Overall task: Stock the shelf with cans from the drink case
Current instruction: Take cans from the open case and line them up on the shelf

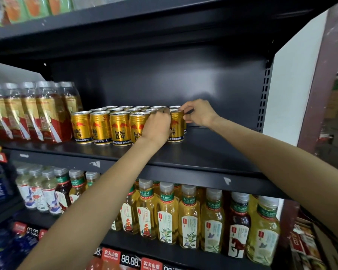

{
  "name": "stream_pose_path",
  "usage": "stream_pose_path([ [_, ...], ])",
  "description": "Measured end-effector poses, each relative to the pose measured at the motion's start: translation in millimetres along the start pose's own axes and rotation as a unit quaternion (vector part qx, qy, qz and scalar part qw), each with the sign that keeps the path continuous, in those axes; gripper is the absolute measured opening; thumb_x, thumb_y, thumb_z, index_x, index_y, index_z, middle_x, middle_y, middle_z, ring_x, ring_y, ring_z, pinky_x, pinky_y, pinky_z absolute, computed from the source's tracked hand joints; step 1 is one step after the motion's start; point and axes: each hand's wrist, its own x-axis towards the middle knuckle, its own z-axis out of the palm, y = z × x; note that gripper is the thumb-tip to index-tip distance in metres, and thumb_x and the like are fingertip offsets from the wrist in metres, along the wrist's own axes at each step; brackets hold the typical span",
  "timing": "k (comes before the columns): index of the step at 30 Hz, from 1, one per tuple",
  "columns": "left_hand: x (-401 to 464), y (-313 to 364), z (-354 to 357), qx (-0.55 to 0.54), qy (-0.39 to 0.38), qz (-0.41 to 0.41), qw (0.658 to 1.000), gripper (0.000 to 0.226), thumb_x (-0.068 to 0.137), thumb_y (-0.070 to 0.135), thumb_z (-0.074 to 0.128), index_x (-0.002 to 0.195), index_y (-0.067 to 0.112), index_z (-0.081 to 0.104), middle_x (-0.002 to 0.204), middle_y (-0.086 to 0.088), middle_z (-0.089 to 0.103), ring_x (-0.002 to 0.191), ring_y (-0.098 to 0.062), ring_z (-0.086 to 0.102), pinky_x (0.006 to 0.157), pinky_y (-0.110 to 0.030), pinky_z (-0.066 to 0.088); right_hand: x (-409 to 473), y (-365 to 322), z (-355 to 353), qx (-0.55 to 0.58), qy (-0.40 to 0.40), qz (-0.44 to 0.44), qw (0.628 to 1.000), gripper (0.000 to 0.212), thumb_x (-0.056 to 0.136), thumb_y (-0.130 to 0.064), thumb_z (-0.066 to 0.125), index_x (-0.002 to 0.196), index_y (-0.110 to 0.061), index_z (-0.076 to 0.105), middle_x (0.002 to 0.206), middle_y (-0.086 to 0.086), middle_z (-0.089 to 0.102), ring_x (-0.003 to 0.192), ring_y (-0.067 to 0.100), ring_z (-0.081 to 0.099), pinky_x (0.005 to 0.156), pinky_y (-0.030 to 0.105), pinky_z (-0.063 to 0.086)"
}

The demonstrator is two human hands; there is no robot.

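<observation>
Both hands reach the gold cans (pixel 119 128) along the shelf (pixel 183 154) front edge; left hand (pixel 158 127) hides one can, grip unclear; right hand (pixel 198 113) pinches the end can (pixel 176 125).

One head-worn wide view — close, facing the shelf (pixel 183 152) straight on, tilted slightly down — arms entering from below.
</observation>
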Motion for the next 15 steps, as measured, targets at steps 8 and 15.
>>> stream_pose_path([
  [8, 3, 3, 14, -0.017, 0.032, -0.009, 0.999, 0.062, 0.087, 0.014, 0.065, 0.139, 0.001, 0.035, 0.13, -0.021, 0.053, 0.113, -0.035, 0.058, 0.087, -0.038, 0.05, -6, -1, 4, -0.026, -0.008, -0.02, 0.999, 0.051, 0.085, -0.007, 0.067, 0.133, -0.01, 0.049, 0.128, 0.011, 0.058, 0.111, 0.025, 0.06, 0.097, 0.039, 0.05],
  [15, -27, 4, -3, -0.285, 0.181, -0.02, 0.941, 0.035, 0.09, 0.023, 0.058, 0.124, 0.013, 0.057, 0.119, -0.004, 0.062, 0.106, -0.018, 0.06, 0.089, -0.037, 0.051, -38, 1, -9, -0.052, 0.074, -0.079, 0.993, 0.035, 0.089, -0.016, 0.063, 0.123, -0.014, 0.058, 0.121, 0.006, 0.063, 0.111, 0.02, 0.058, 0.097, 0.028, 0.044],
])
